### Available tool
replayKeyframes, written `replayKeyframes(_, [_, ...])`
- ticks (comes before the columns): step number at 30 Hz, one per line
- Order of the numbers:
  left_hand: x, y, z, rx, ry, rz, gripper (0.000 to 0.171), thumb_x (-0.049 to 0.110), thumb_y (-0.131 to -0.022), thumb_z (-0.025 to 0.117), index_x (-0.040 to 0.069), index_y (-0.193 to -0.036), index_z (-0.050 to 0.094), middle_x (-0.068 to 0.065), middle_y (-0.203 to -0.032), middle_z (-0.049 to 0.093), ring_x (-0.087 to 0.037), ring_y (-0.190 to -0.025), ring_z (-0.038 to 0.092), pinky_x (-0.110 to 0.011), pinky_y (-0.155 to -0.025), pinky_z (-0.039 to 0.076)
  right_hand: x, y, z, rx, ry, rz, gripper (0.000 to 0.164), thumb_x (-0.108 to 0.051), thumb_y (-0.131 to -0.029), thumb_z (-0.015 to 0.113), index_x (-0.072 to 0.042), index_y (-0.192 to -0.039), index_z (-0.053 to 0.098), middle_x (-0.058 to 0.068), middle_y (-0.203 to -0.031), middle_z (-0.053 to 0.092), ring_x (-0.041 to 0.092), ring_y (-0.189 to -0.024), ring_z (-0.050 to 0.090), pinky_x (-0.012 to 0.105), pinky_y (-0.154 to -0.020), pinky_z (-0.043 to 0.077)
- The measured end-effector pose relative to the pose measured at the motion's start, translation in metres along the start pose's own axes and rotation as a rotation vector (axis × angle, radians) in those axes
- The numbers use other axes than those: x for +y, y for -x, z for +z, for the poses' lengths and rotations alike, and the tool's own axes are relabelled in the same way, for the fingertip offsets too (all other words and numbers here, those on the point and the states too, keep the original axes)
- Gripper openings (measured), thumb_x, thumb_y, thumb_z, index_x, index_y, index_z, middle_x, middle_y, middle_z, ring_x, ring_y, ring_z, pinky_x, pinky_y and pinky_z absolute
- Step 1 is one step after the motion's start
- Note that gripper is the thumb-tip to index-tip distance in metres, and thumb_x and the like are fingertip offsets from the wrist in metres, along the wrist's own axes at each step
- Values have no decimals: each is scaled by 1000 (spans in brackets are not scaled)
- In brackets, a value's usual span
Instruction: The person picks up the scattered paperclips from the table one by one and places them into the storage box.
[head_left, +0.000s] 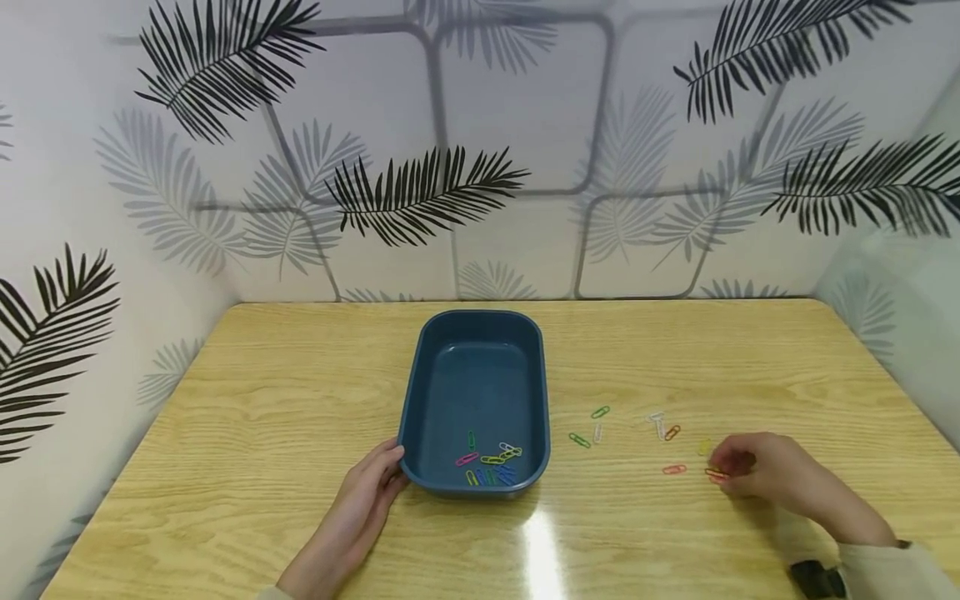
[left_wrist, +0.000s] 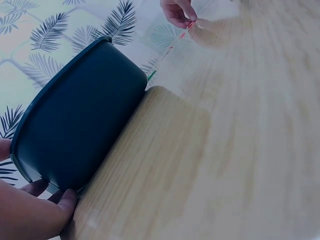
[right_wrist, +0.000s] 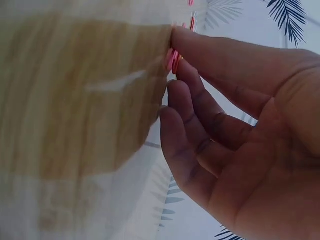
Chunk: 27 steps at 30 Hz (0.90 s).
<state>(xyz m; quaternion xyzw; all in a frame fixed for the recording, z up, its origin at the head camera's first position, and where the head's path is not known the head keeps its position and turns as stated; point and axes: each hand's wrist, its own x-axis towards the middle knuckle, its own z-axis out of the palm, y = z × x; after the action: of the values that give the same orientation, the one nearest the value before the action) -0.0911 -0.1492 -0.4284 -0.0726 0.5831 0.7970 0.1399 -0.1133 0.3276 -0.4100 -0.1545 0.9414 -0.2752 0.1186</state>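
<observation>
A dark blue rectangular tray (head_left: 483, 400) stands on the table, with several coloured paper clips (head_left: 491, 459) lying at its near end. At its near left corner, my left hand (head_left: 365, 492) grips the tray's wall, and the left wrist view shows those fingers (left_wrist: 62, 202) at the tray's edge. Off to the right, my right hand (head_left: 780, 475) is low over the table. Its thumb and forefinger pinch a red paper clip (head_left: 717, 476); in the right wrist view, pink and orange clips (right_wrist: 173, 61) show at the fingertips. Beside that hand lies a yellow paper clip (head_left: 705, 447).
Loose paper clips lie between tray and right hand: a pink one (head_left: 674, 469), a brownish-orange one (head_left: 672, 432), white ones (head_left: 660, 427) and green ones (head_left: 579, 440). A leaf-patterned curtain (head_left: 525, 125) borders the wooden table (head_left: 300, 375) at the back and sides.
</observation>
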Motion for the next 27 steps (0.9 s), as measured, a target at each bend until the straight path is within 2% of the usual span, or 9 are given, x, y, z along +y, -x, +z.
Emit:
replayKeyframes(7, [-2, -1, 1, 11, 4, 22, 50, 20, -102, 46, -11, -140, 36, -21, -141, 39, -19, -123, 44, -28, -103, 39, 1, 0, -1, -24, 8, -44, 13, -5, -80, 76, -10, -89, 69, -10, -74, 58, 2, -65, 49, 24, -57, 44])
replayKeyframes(11, [-2, -1, 1, 10, 2, 19, 49, 20, -102, 45, -11, -140, 37, -21, -140, 40, -20, -123, 44, -28, -102, 39, 1, 0, -1, -33, -2, -41, 8, -7, -83, 74, -10, -89, 69, -10, -76, 59, 2, -66, 50, 24, -57, 45])
replayKeyframes(18, [-1, -1, 0, -1, -15, 30, 51, 21, -102, 46, -11, -140, 37, -22, -142, 39, -22, -126, 43, -29, -104, 38, 2, 0, 0, 3, 55, -76, 7, -4, -85, 71, -9, -88, 70, -12, -80, 62, -2, -70, 53, 25, -61, 48])
replayKeyframes(27, [-2, 0, 0, 11, -16, 33, 49, 19, -102, 44, -11, -140, 36, -23, -143, 39, -23, -125, 42, -30, -105, 37, 0, -2, 0, 50, 76, -16, 6, -9, -86, 71, -10, -92, 72, -6, -85, 67, 4, -74, 59, 27, -64, 51])
